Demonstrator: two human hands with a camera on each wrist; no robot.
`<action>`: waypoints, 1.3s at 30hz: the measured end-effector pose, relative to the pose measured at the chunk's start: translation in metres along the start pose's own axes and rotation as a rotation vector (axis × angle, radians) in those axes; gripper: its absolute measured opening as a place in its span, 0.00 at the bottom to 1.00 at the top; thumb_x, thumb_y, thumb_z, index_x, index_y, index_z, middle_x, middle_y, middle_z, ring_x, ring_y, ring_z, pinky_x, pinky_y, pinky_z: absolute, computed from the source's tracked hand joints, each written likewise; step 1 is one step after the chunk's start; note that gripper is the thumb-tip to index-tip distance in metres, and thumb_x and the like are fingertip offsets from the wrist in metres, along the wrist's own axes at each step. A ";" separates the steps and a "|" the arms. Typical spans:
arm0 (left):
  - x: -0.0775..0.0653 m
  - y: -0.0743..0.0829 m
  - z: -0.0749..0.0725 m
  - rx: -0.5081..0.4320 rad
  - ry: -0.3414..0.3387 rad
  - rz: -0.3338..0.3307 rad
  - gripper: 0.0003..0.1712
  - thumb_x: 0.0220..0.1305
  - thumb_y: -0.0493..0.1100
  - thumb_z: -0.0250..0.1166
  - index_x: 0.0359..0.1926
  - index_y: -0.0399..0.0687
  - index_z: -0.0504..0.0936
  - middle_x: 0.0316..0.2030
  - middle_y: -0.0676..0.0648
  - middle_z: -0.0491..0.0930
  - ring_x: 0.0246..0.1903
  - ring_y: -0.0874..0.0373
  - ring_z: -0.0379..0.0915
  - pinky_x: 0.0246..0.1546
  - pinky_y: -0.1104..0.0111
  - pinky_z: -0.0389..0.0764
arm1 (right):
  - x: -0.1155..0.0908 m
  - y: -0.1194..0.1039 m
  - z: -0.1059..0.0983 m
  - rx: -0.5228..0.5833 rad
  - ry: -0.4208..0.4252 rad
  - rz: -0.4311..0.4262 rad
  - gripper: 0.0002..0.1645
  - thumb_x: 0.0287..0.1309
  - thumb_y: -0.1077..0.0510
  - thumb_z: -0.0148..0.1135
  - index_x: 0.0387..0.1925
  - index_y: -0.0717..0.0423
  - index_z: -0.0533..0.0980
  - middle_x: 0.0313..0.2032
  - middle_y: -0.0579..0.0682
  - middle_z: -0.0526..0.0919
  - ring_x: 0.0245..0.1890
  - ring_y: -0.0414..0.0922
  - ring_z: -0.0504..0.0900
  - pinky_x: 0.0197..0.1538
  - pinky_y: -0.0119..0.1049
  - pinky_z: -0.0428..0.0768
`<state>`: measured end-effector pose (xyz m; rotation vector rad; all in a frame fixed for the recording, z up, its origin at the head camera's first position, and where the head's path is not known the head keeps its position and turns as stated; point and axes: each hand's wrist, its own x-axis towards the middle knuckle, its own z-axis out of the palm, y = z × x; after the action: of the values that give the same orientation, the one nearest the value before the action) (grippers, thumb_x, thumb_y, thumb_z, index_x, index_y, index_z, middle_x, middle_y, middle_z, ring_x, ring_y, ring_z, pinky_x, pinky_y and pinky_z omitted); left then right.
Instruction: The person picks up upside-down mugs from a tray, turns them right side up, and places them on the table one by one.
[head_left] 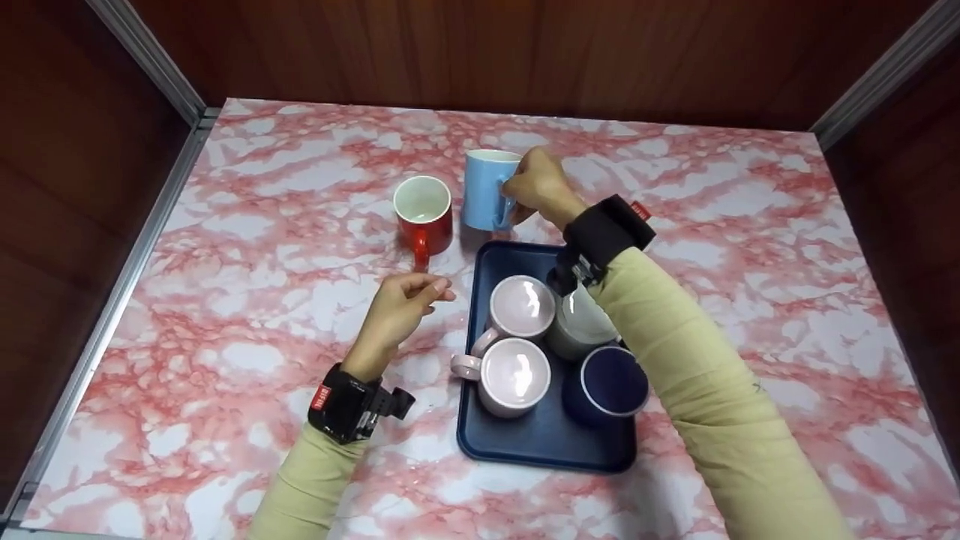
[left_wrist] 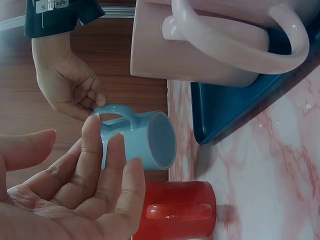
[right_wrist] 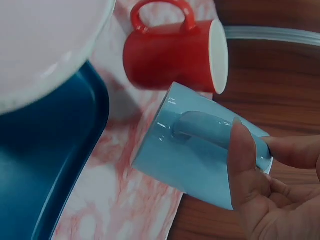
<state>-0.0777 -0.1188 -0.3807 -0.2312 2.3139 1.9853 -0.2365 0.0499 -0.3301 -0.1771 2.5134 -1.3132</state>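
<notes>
A light blue mug (head_left: 480,195) hangs tilted over the far part of the table, base lifted clear in the left wrist view. My right hand (head_left: 541,184) pinches its handle between thumb and fingers, as the right wrist view shows close up. To its left a red mug (head_left: 439,236) with a white inside stands upright, handle toward me. Just short of that handle is my left hand (head_left: 397,311), fingers loosely bent and nothing held. In the left wrist view its fingers (left_wrist: 90,150) spread apart in front of the blue mug.
Nearer me lies a dark blue tray (head_left: 540,450). On it stand two pale pink mugs (head_left: 514,375), a whitish mug (head_left: 581,322) partly hidden by my right wrist strap, and a navy mug (head_left: 607,386). Wooden panels (head_left: 487,52) wall the marbled table (head_left: 300,195) behind and at both sides.
</notes>
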 end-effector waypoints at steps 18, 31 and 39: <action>-0.002 -0.006 -0.002 0.008 0.002 -0.009 0.10 0.63 0.36 0.57 0.36 0.32 0.81 0.27 0.46 0.81 0.36 0.55 0.74 0.37 0.67 0.72 | 0.017 0.023 0.006 -0.108 0.003 -0.047 0.10 0.43 0.72 0.49 0.13 0.63 0.66 0.09 0.55 0.72 0.06 0.42 0.75 0.13 0.32 0.75; 0.000 -0.007 -0.002 0.019 0.011 0.014 0.11 0.62 0.35 0.57 0.37 0.28 0.80 0.26 0.45 0.81 0.28 0.62 0.70 0.33 0.71 0.68 | 0.017 0.025 0.015 -0.055 -0.034 -0.054 0.10 0.48 0.71 0.55 0.16 0.65 0.66 0.17 0.58 0.73 0.10 0.44 0.78 0.18 0.34 0.78; 0.000 -0.010 -0.001 0.032 0.012 0.010 0.11 0.62 0.35 0.57 0.37 0.28 0.80 0.26 0.45 0.81 0.28 0.62 0.69 0.33 0.71 0.68 | 0.017 0.026 0.022 -0.029 -0.122 0.016 0.09 0.48 0.70 0.58 0.20 0.67 0.67 0.16 0.63 0.77 0.13 0.48 0.80 0.24 0.40 0.80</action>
<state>-0.0759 -0.1214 -0.3903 -0.2306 2.3570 1.9546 -0.2453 0.0439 -0.3669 -0.2356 2.4279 -1.2218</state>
